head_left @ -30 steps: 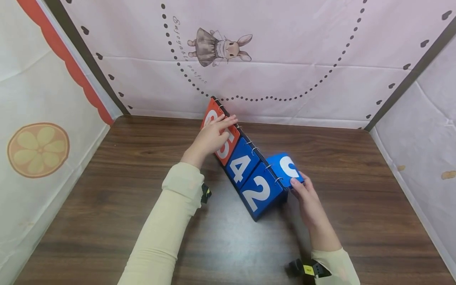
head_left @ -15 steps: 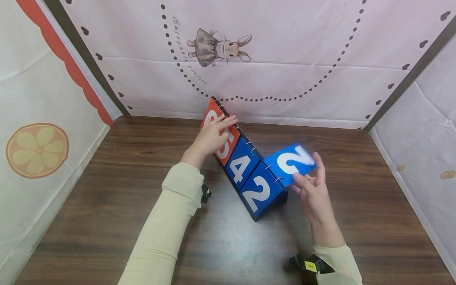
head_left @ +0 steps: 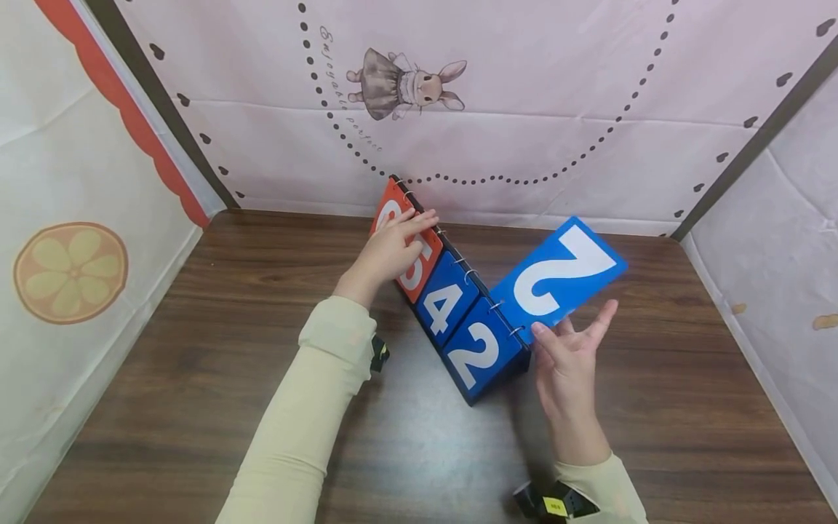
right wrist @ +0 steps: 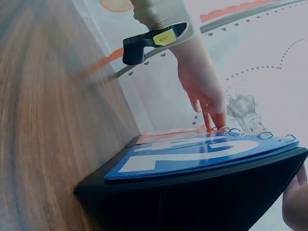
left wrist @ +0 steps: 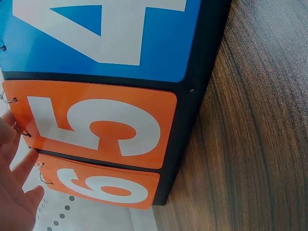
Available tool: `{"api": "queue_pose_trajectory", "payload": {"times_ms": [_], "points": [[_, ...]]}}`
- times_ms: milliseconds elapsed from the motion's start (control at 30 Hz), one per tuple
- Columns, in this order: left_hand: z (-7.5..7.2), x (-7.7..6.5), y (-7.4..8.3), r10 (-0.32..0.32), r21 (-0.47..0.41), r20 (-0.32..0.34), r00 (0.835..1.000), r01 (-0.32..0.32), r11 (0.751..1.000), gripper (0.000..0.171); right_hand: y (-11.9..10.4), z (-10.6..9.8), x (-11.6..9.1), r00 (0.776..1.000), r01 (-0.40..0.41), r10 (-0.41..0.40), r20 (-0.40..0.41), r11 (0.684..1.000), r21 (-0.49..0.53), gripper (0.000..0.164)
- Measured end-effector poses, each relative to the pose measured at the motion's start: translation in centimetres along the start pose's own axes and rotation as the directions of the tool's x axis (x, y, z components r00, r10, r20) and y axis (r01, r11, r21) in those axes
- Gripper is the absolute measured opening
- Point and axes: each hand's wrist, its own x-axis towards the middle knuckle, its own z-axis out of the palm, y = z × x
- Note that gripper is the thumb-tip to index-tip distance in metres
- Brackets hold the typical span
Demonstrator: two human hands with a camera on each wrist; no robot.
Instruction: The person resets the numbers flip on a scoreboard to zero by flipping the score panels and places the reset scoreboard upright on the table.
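Observation:
A flip scoreboard with a black stand [right wrist: 192, 202] stands slantwise on the table. Its ringed front cards are an orange 6 or 9 [left wrist: 103, 187], an orange 5 [left wrist: 115, 125], a blue 4 [head_left: 437, 306] and a blue 2 [head_left: 473, 355]. My left hand [head_left: 389, 251] rests on the top edge over the orange cards, fingers mostly straight. Beyond the near end, a blue card [head_left: 563, 266] with an inverted white 2 sticks out behind the rings. My right hand [head_left: 568, 371] pinches its lower edge near the rings, thumb in front; some fingers are hidden behind it.
The scoreboard's far end reaches close to the pink printed back cloth [head_left: 543, 145]. White cloth walls [head_left: 98, 160] flank the wooden table [head_left: 216, 349] on both sides. Each wrist carries a black camera, the right one [head_left: 553, 502] with a yellow label.
The bent blue card has straightened and swung up and away behind the rings, its full 2 now showing. My right hand's fingers have spread. My left hand has stayed in place.

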Motion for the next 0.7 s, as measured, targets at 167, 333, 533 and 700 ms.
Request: {"api": "queue_pose_trajectory", "payload": {"times_ms": [167, 333, 533, 700], "points": [[0.0, 0.1, -0.1, 0.002, 0.014, 0.008, 1.000, -0.002, 1.000, 0.049, 0.4, -0.1, -0.3, 0.999, 0.001, 0.007, 0.031, 0.970, -0.242, 0.065], [0.1, 0.4, -0.3, 0.023, 0.027, 0.006, 1.000, -0.023, 0.999, 0.049, 0.9, -0.3, -1.1, 0.997, -0.002, 0.049, 0.061, 0.792, -0.610, 0.057], [0.1, 0.4, -0.3, 0.010, 0.019, 0.000, 1.000, -0.010, 1.000, 0.049, 1.2, -0.3, -1.5, 0.997, 0.077, -0.035, 0.075, 0.727, -0.683, 0.045], [0.1, 0.3, -0.2, 0.009, 0.013, 0.001, 1.000, -0.009, 1.000, 0.049, 1.3, 0.0, -1.5, 0.970, 0.244, -0.191, 0.153, 0.727, -0.642, 0.027]]}}
